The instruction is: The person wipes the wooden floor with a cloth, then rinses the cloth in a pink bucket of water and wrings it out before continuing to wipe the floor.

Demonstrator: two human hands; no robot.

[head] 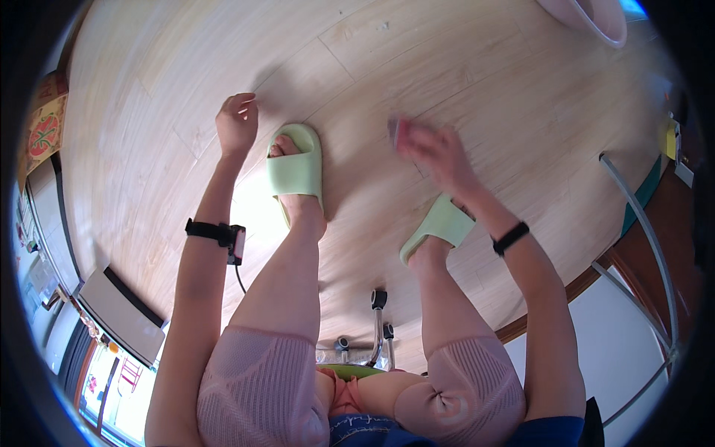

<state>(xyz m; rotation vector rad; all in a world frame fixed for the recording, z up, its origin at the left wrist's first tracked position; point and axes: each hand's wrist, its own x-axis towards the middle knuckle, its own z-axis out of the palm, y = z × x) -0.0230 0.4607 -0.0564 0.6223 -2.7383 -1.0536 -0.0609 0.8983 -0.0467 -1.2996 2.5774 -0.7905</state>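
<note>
My right hand grips a small red object with a greyish, see-through-looking end. Motion blur hides what exactly it is. The hand hovers over the wood-look floor, just beyond the light green slide sandal on my right foot. Out to the left, my left hand has its fingers curled in toward the thumb, with a small bright gap between them. Nothing shows in it, but its fingertips are partly hidden. Beside it is the other green slide sandal, worn on my left foot.
A pale pink tub stands at the upper right. Grey metal tubing rises on the right. Chrome legs with black casters show beneath my seat. A printed carton is at the left edge. A cable hangs from the left forearm's strapped device.
</note>
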